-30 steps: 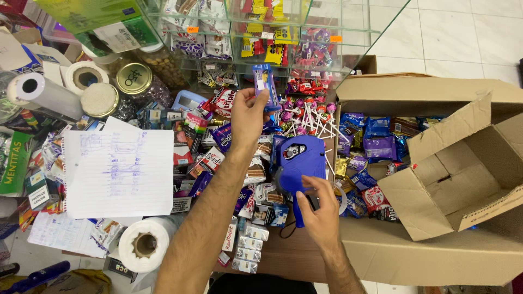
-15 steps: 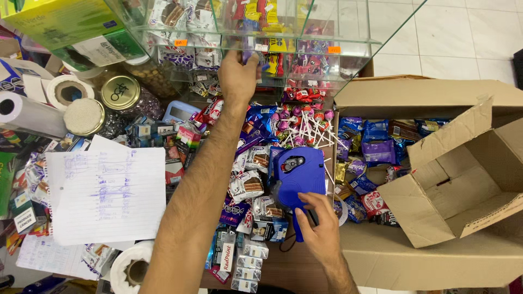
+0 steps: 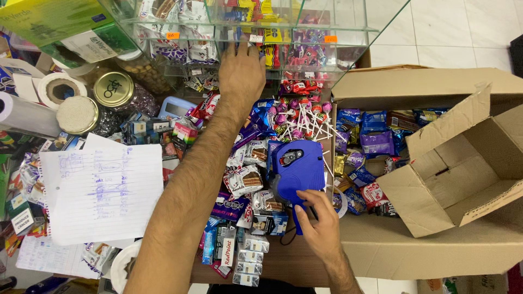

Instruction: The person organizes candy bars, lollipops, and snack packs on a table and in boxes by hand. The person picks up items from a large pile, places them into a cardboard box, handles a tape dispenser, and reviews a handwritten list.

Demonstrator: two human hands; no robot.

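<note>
The fingers of the left hand are extended flat and close together, tips reaching into the glass display case at the far edge of the bench; whether they pinch a packet cannot be determined, since the tips merge with the shelf contents. The fingers of the right hand are curled around the handle of the blue price-label gun, which lies flat on the bench with its body pointing away from the person.

Surrounding items: wafer packets lie just left of the label gun, under the left forearm. A cluster of lollipops lies beyond the gun, between it and the display case. An open cardboard box stands to the right, with blue and purple snack bags beside its raised flap. Small boxed packs lie near the right hand. To the left lie a handwritten lined sheet, a gold-lidded jar, and tape rolls.

The bench surface is brown and almost fully covered by goods. White floor tiles show at upper right.

The label gun lies well apart from the left fingers and in contact with the right fingers at its handle.
</note>
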